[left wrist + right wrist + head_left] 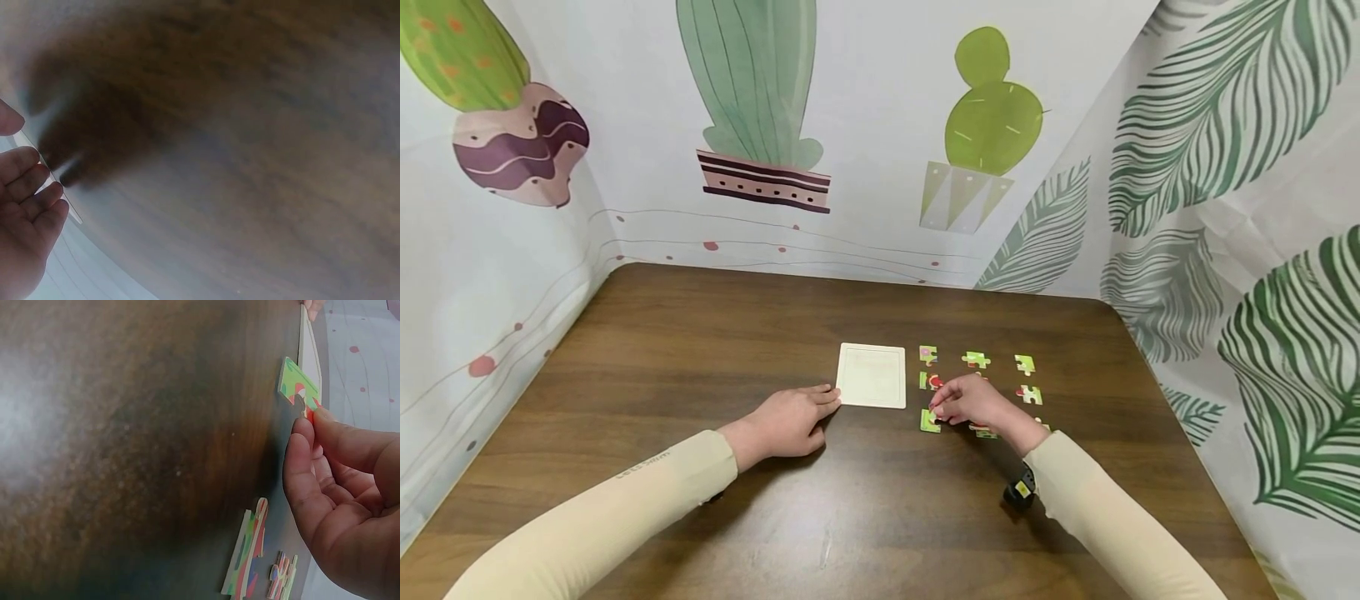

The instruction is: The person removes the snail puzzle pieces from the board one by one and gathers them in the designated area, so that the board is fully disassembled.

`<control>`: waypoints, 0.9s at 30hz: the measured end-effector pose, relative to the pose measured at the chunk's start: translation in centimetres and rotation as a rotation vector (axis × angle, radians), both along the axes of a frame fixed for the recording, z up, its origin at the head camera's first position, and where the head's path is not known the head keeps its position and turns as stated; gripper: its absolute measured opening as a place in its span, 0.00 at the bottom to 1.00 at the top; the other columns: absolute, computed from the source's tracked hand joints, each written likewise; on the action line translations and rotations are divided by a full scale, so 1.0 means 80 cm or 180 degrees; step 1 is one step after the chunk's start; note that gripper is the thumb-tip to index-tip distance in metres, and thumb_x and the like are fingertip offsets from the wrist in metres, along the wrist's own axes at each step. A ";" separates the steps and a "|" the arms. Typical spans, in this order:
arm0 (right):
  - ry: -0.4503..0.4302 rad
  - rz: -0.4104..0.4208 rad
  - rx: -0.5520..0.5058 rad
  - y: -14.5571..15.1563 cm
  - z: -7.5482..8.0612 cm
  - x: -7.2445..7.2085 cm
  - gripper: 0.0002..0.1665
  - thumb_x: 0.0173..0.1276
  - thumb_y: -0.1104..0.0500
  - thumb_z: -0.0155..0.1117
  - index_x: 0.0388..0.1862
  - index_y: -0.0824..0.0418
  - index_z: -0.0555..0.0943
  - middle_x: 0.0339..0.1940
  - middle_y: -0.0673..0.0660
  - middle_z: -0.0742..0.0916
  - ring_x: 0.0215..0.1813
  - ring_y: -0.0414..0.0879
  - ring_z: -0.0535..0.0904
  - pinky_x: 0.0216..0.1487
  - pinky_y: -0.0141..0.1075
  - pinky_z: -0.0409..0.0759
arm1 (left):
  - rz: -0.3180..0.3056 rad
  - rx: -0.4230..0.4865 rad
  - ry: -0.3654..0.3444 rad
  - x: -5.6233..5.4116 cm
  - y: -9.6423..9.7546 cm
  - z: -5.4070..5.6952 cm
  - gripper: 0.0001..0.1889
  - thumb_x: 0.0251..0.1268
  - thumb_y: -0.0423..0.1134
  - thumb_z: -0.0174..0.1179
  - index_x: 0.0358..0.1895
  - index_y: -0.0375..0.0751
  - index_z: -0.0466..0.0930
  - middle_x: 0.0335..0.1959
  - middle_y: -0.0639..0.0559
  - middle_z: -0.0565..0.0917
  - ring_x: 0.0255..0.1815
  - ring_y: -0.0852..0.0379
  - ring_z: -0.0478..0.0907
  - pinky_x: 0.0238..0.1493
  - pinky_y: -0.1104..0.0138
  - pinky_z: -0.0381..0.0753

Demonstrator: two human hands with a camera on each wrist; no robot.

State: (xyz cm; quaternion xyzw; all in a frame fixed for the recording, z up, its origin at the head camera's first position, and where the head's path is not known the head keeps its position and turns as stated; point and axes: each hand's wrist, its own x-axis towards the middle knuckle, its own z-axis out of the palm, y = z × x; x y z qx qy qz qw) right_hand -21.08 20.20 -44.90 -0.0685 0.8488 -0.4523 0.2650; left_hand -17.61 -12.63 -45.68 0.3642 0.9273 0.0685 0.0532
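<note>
My right hand point(972, 402) pinches a green jigsaw puzzle piece point(928, 421) with a red patch between thumb and forefinger, at the near left of the spread of pieces. In the right wrist view the puzzle piece point(290, 380) stands out past the fingertips. My left hand point(793, 419) lies on the table with its fingers fairly straight. Its fingertips touch the near left corner of a pale square puzzle tray point(872, 377). The left wrist view shows those fingers point(47, 209) at the tray's edge. Some pieces are partly hidden behind my right hand.
Several loose puzzle pieces lie in rough rows right of the tray, among them a pink-flowered piece point(928, 354), a green piece point(976, 360), a corner piece point(1025, 364) and another piece point(1031, 394). The brown wooden table point(737, 325) meets a patterned cloth wall point(880, 225) behind.
</note>
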 end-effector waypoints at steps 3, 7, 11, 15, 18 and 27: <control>-0.0004 -0.0011 0.0010 0.001 -0.001 0.000 0.10 0.68 0.69 0.66 0.43 0.77 0.84 0.32 0.57 0.91 0.32 0.37 0.82 0.39 0.36 0.88 | 0.0008 0.0015 -0.0009 0.001 0.000 0.000 0.28 0.61 0.35 0.56 0.66 0.33 0.79 0.70 0.40 0.79 0.73 0.43 0.75 0.70 0.53 0.78; 0.0030 -0.0018 0.0076 0.001 -0.002 0.000 0.09 0.67 0.69 0.66 0.42 0.76 0.85 0.31 0.55 0.90 0.32 0.37 0.82 0.39 0.36 0.88 | 0.0004 0.0045 -0.0032 0.001 0.001 0.000 0.27 0.61 0.36 0.57 0.66 0.33 0.79 0.70 0.40 0.79 0.73 0.43 0.75 0.70 0.53 0.78; 0.0220 0.0057 0.0194 0.001 -0.003 0.001 0.08 0.67 0.68 0.67 0.40 0.74 0.86 0.32 0.59 0.91 0.31 0.37 0.81 0.37 0.35 0.87 | 0.0006 0.0056 -0.0045 0.001 0.001 0.001 0.27 0.62 0.35 0.57 0.66 0.32 0.79 0.70 0.40 0.79 0.73 0.43 0.75 0.70 0.53 0.78; 0.0460 0.0156 0.0346 -0.002 -0.004 0.002 0.07 0.66 0.68 0.67 0.38 0.73 0.87 0.34 0.62 0.92 0.29 0.36 0.80 0.34 0.32 0.84 | 0.0006 0.0040 -0.0019 0.001 0.000 0.003 0.27 0.61 0.35 0.57 0.66 0.32 0.79 0.70 0.40 0.79 0.73 0.43 0.75 0.70 0.53 0.78; 0.0567 0.0182 0.0435 -0.004 -0.005 0.003 0.06 0.66 0.68 0.67 0.37 0.72 0.87 0.32 0.61 0.91 0.27 0.36 0.78 0.32 0.31 0.81 | 0.0004 0.0039 -0.0007 0.001 0.000 0.003 0.27 0.61 0.35 0.57 0.66 0.32 0.79 0.70 0.40 0.79 0.73 0.43 0.75 0.70 0.53 0.78; 0.0706 0.0121 0.0666 -0.009 -0.004 0.007 0.04 0.66 0.68 0.68 0.35 0.68 0.88 0.28 0.57 0.90 0.25 0.38 0.75 0.29 0.31 0.76 | -0.0025 0.0044 0.0027 0.001 0.000 0.001 0.27 0.62 0.35 0.57 0.65 0.33 0.80 0.69 0.40 0.80 0.73 0.43 0.75 0.70 0.53 0.78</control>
